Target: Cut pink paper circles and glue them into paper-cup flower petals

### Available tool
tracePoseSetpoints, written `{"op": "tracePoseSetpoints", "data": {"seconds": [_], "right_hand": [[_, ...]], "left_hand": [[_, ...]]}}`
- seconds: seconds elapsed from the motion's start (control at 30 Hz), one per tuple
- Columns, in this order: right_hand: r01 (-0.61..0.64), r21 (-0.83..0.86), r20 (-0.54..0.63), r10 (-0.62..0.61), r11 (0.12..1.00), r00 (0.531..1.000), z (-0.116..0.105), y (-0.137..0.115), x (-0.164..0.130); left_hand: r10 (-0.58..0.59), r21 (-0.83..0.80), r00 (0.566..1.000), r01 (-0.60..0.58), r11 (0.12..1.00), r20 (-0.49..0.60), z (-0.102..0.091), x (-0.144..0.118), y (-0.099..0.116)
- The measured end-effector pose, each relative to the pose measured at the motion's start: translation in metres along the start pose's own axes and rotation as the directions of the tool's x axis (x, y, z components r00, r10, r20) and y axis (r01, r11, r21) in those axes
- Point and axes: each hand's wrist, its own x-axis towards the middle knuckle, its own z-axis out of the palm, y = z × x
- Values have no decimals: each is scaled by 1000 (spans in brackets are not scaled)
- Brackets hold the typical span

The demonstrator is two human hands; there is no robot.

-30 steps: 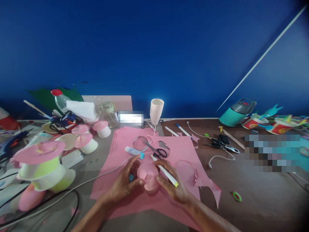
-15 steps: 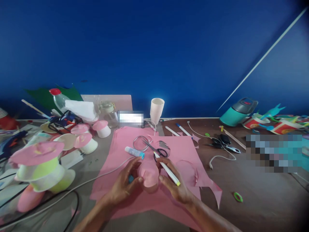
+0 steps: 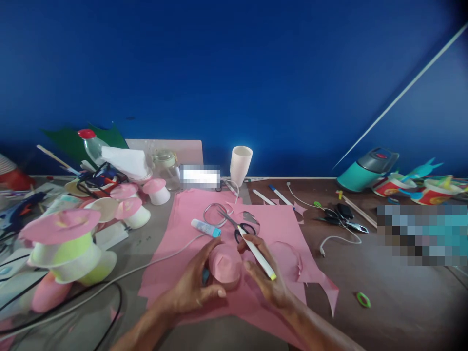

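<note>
A round pink paper piece with a small fold on top sits over the pink paper sheets. My left hand curves around its left side, thumb and fingers spread apart, the fingers close against its edge. Something small and blue shows partly beneath that palm. Between the fingers of my right hand lies a white marker with a yellow end, slanting across the hand. Just beyond the hands are scissors with black handles and a glue stick with a blue end.
Pink-topped paper cups crowd the left side, along with a white cable. A tall white cup stands by the blue wall. Right of the sheets lie more markers, keys and a teal flask.
My left thumb has come away from the round pink piece and the hand has opened wider. My right fingertips have drawn back from its right side, the marker still in that hand.
</note>
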Motion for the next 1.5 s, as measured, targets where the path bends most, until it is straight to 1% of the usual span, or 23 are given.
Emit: {"op": "tracePoseSetpoints", "data": {"seconds": [0.1,0.2,0.3,0.4,0.5,0.6,0.7,0.83,0.93,1.1,1.17,1.4,1.5], "right_hand": [[4,-1,6,-4,1000,1000,0,2,-2],[9,14,-3,-9,1000,1000,0,5,-2],[-7,1,-6,7,1000,1000,2,5,-1],[-30,-9,-9,30,1000,1000,3,2,1],[-94,22,-16,94,995,995,5,0,3],[-171,61,-31,173,983,984,7,-2,4],[-232,148,-55,243,961,969,9,-4,6],[-330,317,-41,361,889,932,11,-7,8],[-353,385,-31,394,853,918,12,-8,8],[-349,401,-40,397,847,917,13,-7,6],[-345,399,-55,398,850,916,13,-7,4],[-368,418,-37,421,831,906,14,-9,3],[-379,437,-41,439,816,898,14,-9,4]], "left_hand": [[11,77,1000,-11,997,-5,5,-1,-4],[38,156,997,-27,987,-66,10,-3,-12],[5,200,994,17,980,-108,17,-4,-16],[-46,225,988,78,971,-144,23,-4,-15],[-71,230,984,107,967,-161,25,-2,-12],[-94,222,984,127,967,-150,26,-1,-10],[-109,214,982,141,967,-154,25,-1,-9],[-80,232,983,117,966,-163,24,-1,-10],[-44,238,988,79,968,-151,23,-2,-14],[64,263,984,-18,965,-165,19,-3,-23],[87,274,983,-40,961,-163,18,-3,-25],[49,305,989,-5,952,-137,16,-2,-18],[56,298,991,-18,955,-122,16,-1,-15]]}}
